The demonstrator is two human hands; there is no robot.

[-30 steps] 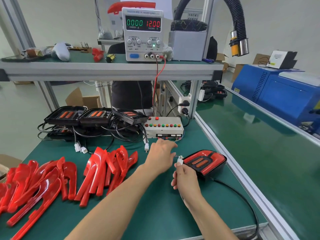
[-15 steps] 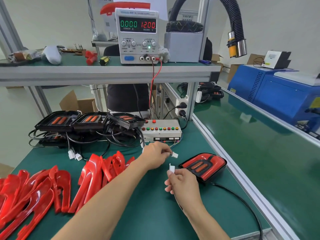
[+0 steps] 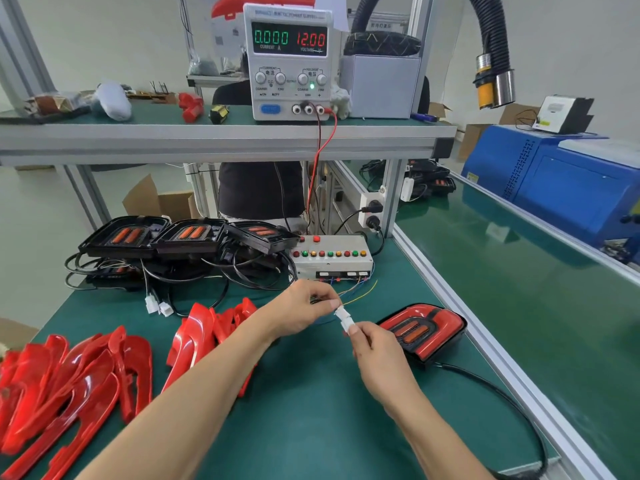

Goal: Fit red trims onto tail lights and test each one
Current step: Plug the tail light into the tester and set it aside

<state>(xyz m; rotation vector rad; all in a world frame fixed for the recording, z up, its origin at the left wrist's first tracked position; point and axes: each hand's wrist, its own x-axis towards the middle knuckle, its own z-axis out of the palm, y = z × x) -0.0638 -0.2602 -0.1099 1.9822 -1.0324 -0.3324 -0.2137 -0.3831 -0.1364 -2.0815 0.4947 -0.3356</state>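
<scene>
A tail light with a red trim fitted (image 3: 424, 330) lies on the green mat at centre right, its black cable (image 3: 512, 407) looping toward the front edge. My left hand (image 3: 304, 308) pinches the tester's white connector (image 3: 340, 310), whose thin wires run back to the white test box (image 3: 332, 258). My right hand (image 3: 375, 351) pinches the tail light's white connector (image 3: 347, 323). The two connectors touch end to end between my hands. Loose red trims (image 3: 69, 382) lie in piles at the left.
Three black untrimmed tail lights (image 3: 187, 235) with tangled cables sit at the back left. A power supply (image 3: 289, 60) on the upper shelf reads 0.000 and 12.00. A conveyor belt (image 3: 540, 289) runs along the right, with a blue machine (image 3: 568, 181) behind it. Someone in dark clothing stands behind the bench.
The two white connectors, held apart half a second ago, have been brought together and now meet. The camera has also moved closer to the bench.
</scene>
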